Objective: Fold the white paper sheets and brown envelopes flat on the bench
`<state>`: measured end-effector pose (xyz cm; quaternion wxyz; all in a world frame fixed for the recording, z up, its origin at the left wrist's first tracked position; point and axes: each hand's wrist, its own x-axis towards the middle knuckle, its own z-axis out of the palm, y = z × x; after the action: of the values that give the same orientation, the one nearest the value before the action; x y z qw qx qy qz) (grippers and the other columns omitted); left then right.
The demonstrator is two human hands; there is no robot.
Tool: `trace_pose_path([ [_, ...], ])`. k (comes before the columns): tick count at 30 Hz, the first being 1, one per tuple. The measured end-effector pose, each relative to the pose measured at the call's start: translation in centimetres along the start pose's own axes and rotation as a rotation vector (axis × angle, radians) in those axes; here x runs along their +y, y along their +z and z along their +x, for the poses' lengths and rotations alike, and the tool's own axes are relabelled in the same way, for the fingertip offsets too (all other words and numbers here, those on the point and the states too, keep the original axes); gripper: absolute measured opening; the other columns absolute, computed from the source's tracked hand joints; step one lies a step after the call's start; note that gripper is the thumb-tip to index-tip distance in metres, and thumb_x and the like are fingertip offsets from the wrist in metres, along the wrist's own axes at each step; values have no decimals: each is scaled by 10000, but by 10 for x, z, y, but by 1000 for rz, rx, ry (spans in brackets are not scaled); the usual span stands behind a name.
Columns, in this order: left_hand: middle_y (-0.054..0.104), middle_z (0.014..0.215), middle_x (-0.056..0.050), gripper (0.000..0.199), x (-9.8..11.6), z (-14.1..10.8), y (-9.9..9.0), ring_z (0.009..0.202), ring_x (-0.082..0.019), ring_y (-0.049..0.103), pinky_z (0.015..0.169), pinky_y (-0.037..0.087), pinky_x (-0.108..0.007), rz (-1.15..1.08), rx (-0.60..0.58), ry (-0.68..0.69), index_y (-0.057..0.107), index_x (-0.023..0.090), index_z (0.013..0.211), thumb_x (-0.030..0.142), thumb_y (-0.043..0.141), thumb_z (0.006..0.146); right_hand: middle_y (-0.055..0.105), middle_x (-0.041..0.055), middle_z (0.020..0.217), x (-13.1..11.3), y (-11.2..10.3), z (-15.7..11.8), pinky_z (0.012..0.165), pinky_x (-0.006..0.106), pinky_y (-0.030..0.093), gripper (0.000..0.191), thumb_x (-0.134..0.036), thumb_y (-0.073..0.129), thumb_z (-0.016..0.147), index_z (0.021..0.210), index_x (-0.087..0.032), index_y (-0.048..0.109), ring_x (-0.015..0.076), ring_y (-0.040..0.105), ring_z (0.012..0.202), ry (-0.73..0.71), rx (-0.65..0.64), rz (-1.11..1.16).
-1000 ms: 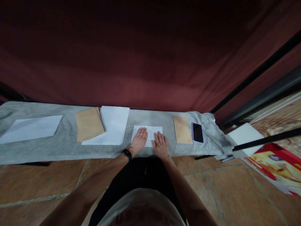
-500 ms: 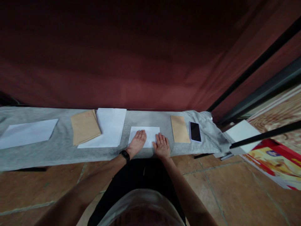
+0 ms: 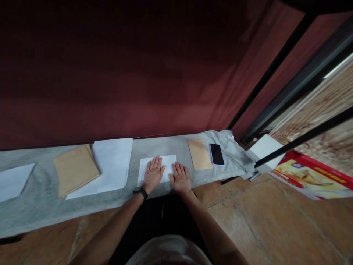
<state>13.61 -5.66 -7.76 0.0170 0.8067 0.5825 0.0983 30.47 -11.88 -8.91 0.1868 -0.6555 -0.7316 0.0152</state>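
Note:
A white sheet of paper (image 3: 168, 160), looking folded to a smaller size, lies on the grey cloth in front of me. My left hand (image 3: 153, 172) rests flat on its left half, fingers stretched out and the wrist in a dark band. At the sheet's right edge my right hand (image 3: 180, 177) lies palm down with its fingers extended, partly on the paper. Neither hand grips anything. Just right of the hands is a single brown envelope (image 3: 200, 154), with a phone (image 3: 217, 154) beside it, its screen dark.
Grey cloth (image 3: 110, 200) covers the long narrow bench. Left lie a stack of brown envelopes (image 3: 75, 169) overlapping large white sheets (image 3: 114, 162), and another white sheet (image 3: 13, 182). A dark red panel (image 3: 110, 110) stands behind. Black bars (image 3: 303, 136) and a red-yellow box (image 3: 309, 173) are right.
The view has turned, so the bench appears tilted. My left hand has shifted from the middle of the sheet toward its left part and flattened out. My right hand stays by the right edge.

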Motion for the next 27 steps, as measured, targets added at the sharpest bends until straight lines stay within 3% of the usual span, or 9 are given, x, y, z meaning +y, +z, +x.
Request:
trace_pose_path([
  [7,370,1606,-166,626,-30,-6,-1,1526,-270,269,1246,203,-483,42,21,-109,347,84,1551,403,255,1020,395,81,1591,-2,-7,1,1215,452,218,576,-482,358,1053,1543,-183,413,276,394,1453,24,-52,13],
  [14,390,1595,-171,625,-27,-9,-1,1520,-273,286,1235,226,-493,44,58,-114,351,92,1551,405,261,1017,439,153,1555,-25,-10,19,1216,503,217,550,-381,419,1036,1504,-97,460,312,405,1445,134,-69,28],
  [20,333,1631,-137,585,-29,-9,-4,1533,-267,251,1239,202,-490,44,21,-107,366,147,1553,361,286,1014,423,74,1583,-50,9,41,1214,446,267,483,-392,374,1065,1495,-201,484,255,416,1443,-45,-65,106],
  [27,344,1621,-153,612,-31,-8,0,1533,-259,249,1252,176,-467,40,15,-136,339,86,1555,358,272,1011,375,102,1601,-34,20,41,1220,464,242,535,-466,383,1061,1523,-204,442,267,381,1468,17,-43,70],
])
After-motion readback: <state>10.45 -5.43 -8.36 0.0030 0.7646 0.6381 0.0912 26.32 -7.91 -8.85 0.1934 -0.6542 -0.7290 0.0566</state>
